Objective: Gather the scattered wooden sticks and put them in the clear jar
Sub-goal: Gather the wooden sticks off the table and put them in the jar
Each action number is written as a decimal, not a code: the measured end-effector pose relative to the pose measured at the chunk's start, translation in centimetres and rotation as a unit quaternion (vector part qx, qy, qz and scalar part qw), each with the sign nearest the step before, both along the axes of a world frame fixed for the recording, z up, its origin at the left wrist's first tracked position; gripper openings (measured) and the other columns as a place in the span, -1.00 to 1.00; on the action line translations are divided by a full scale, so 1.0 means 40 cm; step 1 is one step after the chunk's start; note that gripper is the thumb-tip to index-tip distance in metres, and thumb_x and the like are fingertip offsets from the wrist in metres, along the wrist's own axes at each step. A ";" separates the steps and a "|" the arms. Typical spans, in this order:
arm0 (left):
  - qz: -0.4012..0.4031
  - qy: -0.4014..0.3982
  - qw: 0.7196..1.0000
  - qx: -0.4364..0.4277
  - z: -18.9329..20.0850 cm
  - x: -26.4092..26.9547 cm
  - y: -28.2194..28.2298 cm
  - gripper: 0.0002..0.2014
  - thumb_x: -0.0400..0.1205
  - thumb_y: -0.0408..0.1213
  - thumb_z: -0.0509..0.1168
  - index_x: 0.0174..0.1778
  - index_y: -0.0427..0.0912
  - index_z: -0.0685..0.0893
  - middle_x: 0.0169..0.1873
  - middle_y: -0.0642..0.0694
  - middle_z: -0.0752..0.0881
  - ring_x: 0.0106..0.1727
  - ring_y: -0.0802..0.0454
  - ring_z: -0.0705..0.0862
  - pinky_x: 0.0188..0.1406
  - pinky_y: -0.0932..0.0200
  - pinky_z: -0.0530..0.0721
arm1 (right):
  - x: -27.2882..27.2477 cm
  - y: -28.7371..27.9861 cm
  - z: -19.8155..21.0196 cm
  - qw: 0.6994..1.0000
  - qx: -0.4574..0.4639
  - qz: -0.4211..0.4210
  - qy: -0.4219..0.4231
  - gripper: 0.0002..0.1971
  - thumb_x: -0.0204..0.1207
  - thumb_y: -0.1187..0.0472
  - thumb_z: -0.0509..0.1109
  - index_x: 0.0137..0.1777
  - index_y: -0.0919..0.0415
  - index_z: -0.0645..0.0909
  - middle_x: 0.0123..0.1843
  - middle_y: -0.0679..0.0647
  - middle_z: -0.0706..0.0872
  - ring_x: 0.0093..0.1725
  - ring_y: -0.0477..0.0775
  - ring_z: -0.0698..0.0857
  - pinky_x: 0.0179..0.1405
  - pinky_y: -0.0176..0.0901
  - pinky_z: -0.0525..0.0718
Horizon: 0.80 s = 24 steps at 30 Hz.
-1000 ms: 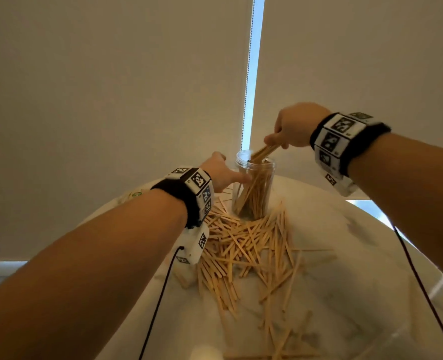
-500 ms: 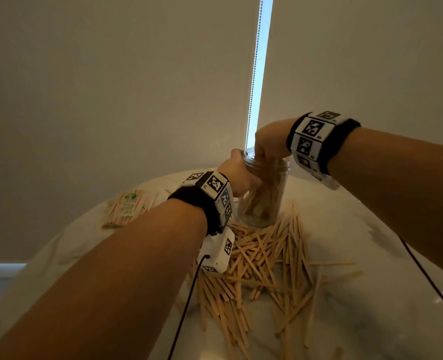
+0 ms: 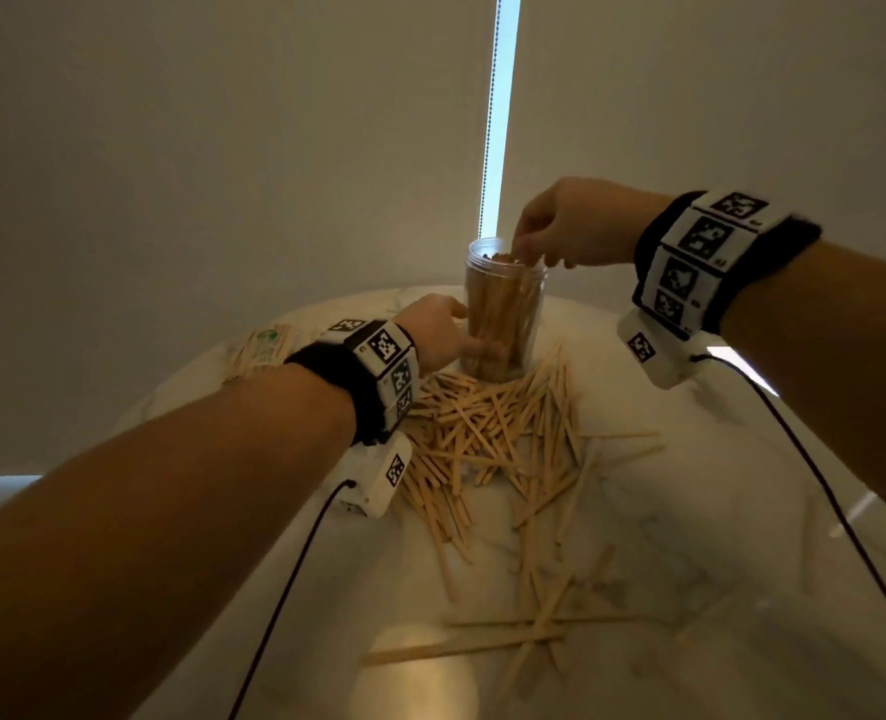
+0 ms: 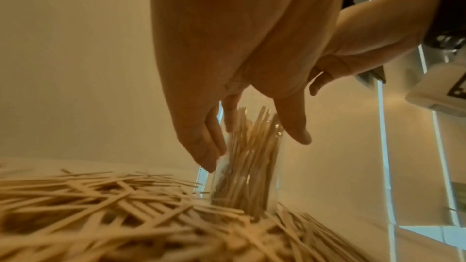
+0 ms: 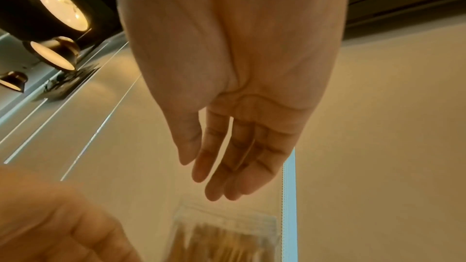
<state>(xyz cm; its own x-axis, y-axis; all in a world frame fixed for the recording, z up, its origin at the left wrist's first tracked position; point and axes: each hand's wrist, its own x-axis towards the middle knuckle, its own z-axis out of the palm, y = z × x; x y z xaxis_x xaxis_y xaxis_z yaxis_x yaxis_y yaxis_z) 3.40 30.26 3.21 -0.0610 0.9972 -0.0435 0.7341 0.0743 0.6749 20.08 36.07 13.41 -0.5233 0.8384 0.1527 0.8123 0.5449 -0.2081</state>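
Observation:
The clear jar (image 3: 503, 314) stands upright at the back of the round table, packed with wooden sticks (image 4: 248, 156) on end. My left hand (image 3: 448, 332) lies low against its left side; in the left wrist view its fingers (image 4: 201, 146) and thumb are straight and straddle the jar (image 4: 267, 182) loosely. Just above the jar's mouth hovers my right hand (image 3: 539, 252), its fingers (image 5: 227, 176) pointing down and holding nothing. A heap of loose sticks (image 3: 498, 433) lies in front of the jar, and a few more sticks (image 3: 524, 631) lie nearer me.
The table (image 3: 690, 511) is pale marble with a curved far edge. A wrapped packet of sticks (image 3: 261, 345) lies at the back left. Black cables (image 3: 285, 589) hang from both wrist units. Window blinds and a bead chain (image 3: 487, 122) stand close behind the jar.
My right hand brought a bunch of sticks down into the jar, let them go and rose out with nothing in it. My left hand slid from the jar's upper part down to its base.

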 end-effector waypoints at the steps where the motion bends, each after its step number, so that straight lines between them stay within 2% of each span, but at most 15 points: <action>1: -0.015 -0.012 1.000 0.006 -0.003 -0.002 -0.043 -0.28 0.39 0.13 0.59 0.44 -0.09 0.60 0.28 -0.08 0.71 0.25 -0.06 0.69 0.27 -0.08 0.68 | 0.018 -0.033 -0.011 1.000 -0.012 -0.002 0.010 -0.83 0.63 0.09 0.39 0.02 0.11 0.79 -0.14 0.01 0.83 -0.28 -0.08 0.68 -0.32 -0.25 0.59; 3: -0.045 -0.025 0.999 0.016 -0.007 0.001 -0.141 -0.59 0.44 0.08 0.58 0.12 -0.02 0.77 -0.03 -0.02 0.80 -0.06 0.06 0.76 0.05 0.03 0.76 | 0.052 -0.110 -0.045 0.999 -0.046 0.010 0.004 -0.85 0.62 0.07 0.41 -0.02 0.09 0.76 -0.14 0.02 0.83 -0.25 -0.04 0.70 -0.30 -0.23 0.61; 4: -0.060 -0.021 0.998 0.010 -0.011 0.005 -0.191 -0.69 0.47 0.07 0.56 0.00 -0.02 0.79 -0.16 -0.01 0.81 -0.18 0.11 0.75 -0.07 0.11 0.77 | 0.069 -0.152 -0.067 0.997 -0.071 0.019 -0.012 -0.87 0.63 0.06 0.42 -0.04 0.07 0.74 -0.16 -0.01 0.81 -0.24 -0.04 0.70 -0.28 -0.22 0.61; 6: -0.081 0.017 0.996 -0.029 -0.021 0.017 -0.286 -0.71 0.49 0.10 0.53 -0.11 -0.06 0.79 -0.31 -0.01 0.76 -0.30 0.14 0.68 -0.26 0.19 0.70 | 0.098 -0.237 -0.118 0.990 -0.122 0.033 -0.067 -0.90 0.62 0.05 0.43 -0.03 0.03 0.72 -0.18 -0.05 0.78 -0.24 -0.07 0.69 -0.26 -0.22 0.59; 7: -0.091 0.042 0.994 -0.053 -0.029 0.026 -0.328 -0.67 0.47 0.14 0.53 -0.14 -0.07 0.78 -0.33 0.00 0.74 -0.31 0.13 0.67 -0.28 0.14 0.69 | 0.112 -0.272 -0.145 0.984 -0.146 0.031 -0.097 -0.92 0.62 0.07 0.43 0.00 0.03 0.72 -0.16 -0.04 0.79 -0.25 -0.08 0.68 -0.26 -0.23 0.60; 9: -0.106 0.084 0.987 -0.090 -0.047 0.048 -0.405 -0.57 0.40 0.22 0.56 -0.10 -0.06 0.75 -0.25 0.04 0.73 -0.22 0.10 0.67 -0.21 0.05 0.68 | 0.148 -0.330 -0.195 0.968 -0.197 0.009 -0.154 -0.87 0.58 0.21 0.43 0.09 0.06 0.74 -0.08 0.04 0.81 -0.27 -0.06 0.66 -0.30 -0.24 0.60; 11: -0.125 0.129 0.978 -0.107 -0.057 0.070 -0.475 -0.47 0.31 0.26 0.59 0.02 0.02 0.66 -0.09 0.09 0.67 -0.10 0.12 0.64 -0.17 0.13 0.62 | 0.193 -0.379 -0.234 0.949 -0.230 -0.022 -0.216 -0.73 0.51 0.31 0.44 0.17 0.07 0.73 0.05 0.10 0.81 -0.20 0.00 0.68 -0.30 -0.25 0.61; 13: -0.157 0.185 0.961 -0.135 -0.054 0.080 -0.532 -0.37 0.27 0.24 0.62 0.15 0.09 0.56 0.05 0.12 0.60 0.02 0.11 0.59 -0.08 0.14 0.60 | 0.239 -0.420 -0.264 0.937 -0.228 -0.040 -0.263 -0.67 0.44 0.30 0.48 0.19 0.03 0.73 0.09 0.04 0.78 -0.01 0.07 0.72 -0.17 -0.19 0.63; 15: -0.179 0.245 0.939 -0.163 -0.044 0.074 -0.569 -0.36 0.32 0.17 0.62 0.24 0.09 0.54 0.12 0.12 0.57 0.07 0.09 0.57 -0.01 0.14 0.57 | 0.274 -0.455 -0.287 0.938 -0.213 -0.040 -0.272 -0.66 0.41 0.29 0.53 0.19 0.05 0.74 0.05 -0.06 0.73 0.05 0.06 0.68 -0.11 -0.18 0.60; 17: -0.180 0.280 0.926 -0.176 -0.048 0.060 -0.593 -0.46 0.40 0.08 0.60 0.26 0.05 0.62 0.04 0.12 0.60 0.04 0.09 0.57 0.01 0.17 0.54 | 0.291 -0.483 -0.304 0.946 -0.191 -0.026 -0.262 -0.70 0.42 0.28 0.54 0.16 0.08 0.74 0.06 -0.05 0.74 0.07 0.06 0.65 -0.01 -0.14 0.61; 20: -0.169 0.281 0.931 -0.159 -0.066 0.040 -0.624 -0.70 0.48 -0.02 0.56 0.09 0.02 0.77 -0.13 0.16 0.71 -0.04 0.12 0.64 -0.07 0.25 0.56 | 0.296 -0.513 -0.319 0.958 -0.141 0.000 -0.250 -0.77 0.45 0.28 0.49 0.10 0.11 0.77 0.10 0.02 0.80 0.05 0.09 0.68 0.08 -0.10 0.65; 22: -0.170 0.279 0.934 -0.145 -0.073 0.036 -0.644 -0.81 0.54 -0.08 0.50 0.04 0.01 0.81 -0.10 0.14 0.78 -0.04 0.15 0.68 -0.10 0.28 0.56 | 0.295 -0.529 -0.323 0.960 -0.118 0.012 -0.254 -0.79 0.47 0.24 0.46 0.09 0.09 0.76 0.06 0.02 0.79 -0.02 0.06 0.65 0.03 -0.13 0.63; 24: -0.175 0.290 0.930 -0.142 -0.073 0.037 -0.660 -0.83 0.63 -0.15 0.40 0.10 -0.01 0.78 0.03 0.09 0.79 0.03 0.11 0.68 0.01 0.25 0.59 | 0.294 -0.543 -0.325 0.960 -0.112 0.020 -0.256 -0.82 0.48 0.19 0.46 0.08 0.07 0.74 0.04 0.02 0.78 -0.01 0.07 0.66 0.01 -0.12 0.64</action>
